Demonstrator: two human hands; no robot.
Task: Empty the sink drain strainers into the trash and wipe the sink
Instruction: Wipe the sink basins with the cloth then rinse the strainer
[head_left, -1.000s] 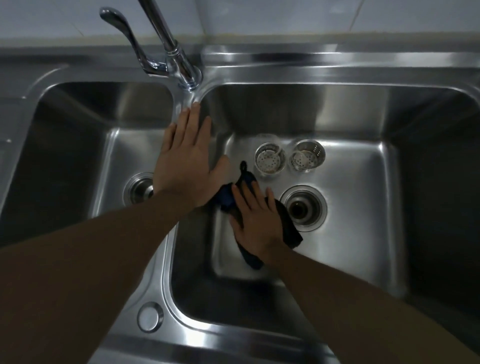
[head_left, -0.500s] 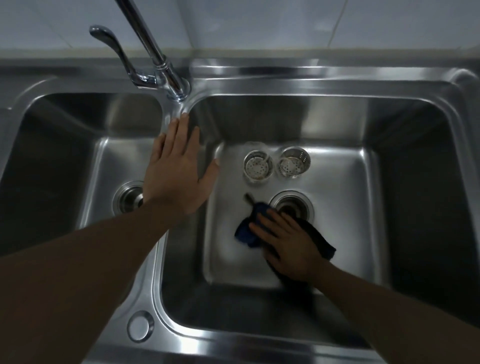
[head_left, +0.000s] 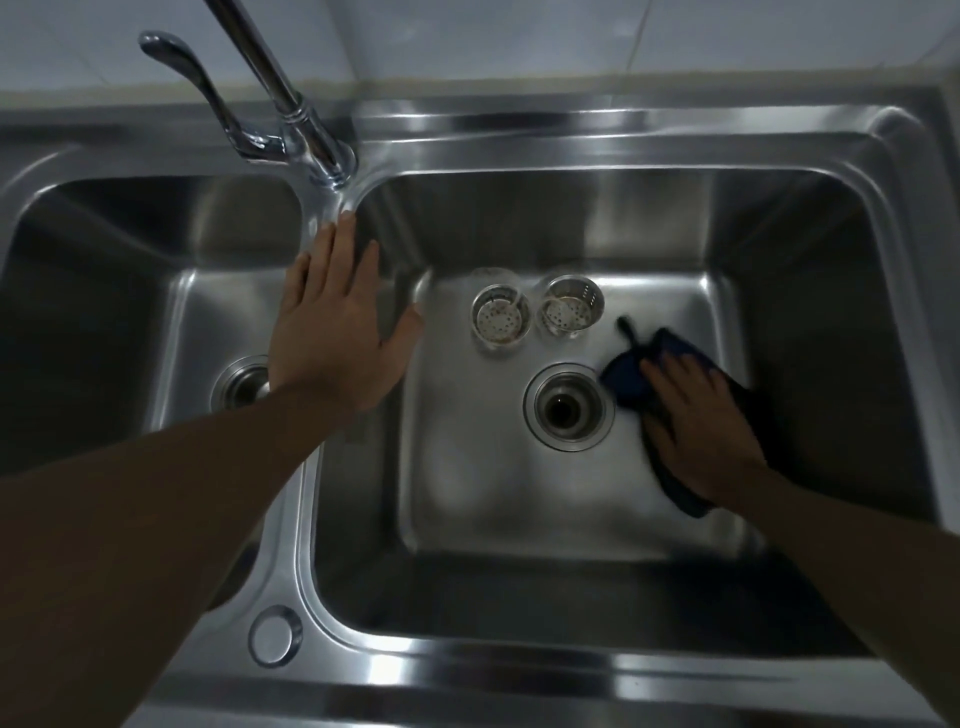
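My right hand (head_left: 698, 423) presses a dark blue cloth (head_left: 631, 376) flat on the floor of the right basin (head_left: 483, 499) of the steel sink, just right of the open drain hole (head_left: 569, 408). Two metal drain strainers (head_left: 501, 314) (head_left: 571, 306) stand side by side on the basin floor behind the drain. My left hand (head_left: 337, 332) rests flat, fingers spread, on the divider between the two basins.
The left basin (head_left: 130, 291) has its own drain (head_left: 241, 387), partly behind my left wrist. A chrome faucet (head_left: 291, 104) with a lever handle rises behind the divider. A round cap (head_left: 275, 635) sits in the sink's front rim. Tiled wall runs behind.
My right hand has slid the cloth rightwards across the basin floor, from left of the drain to its right side. My left hand has stayed on the divider.
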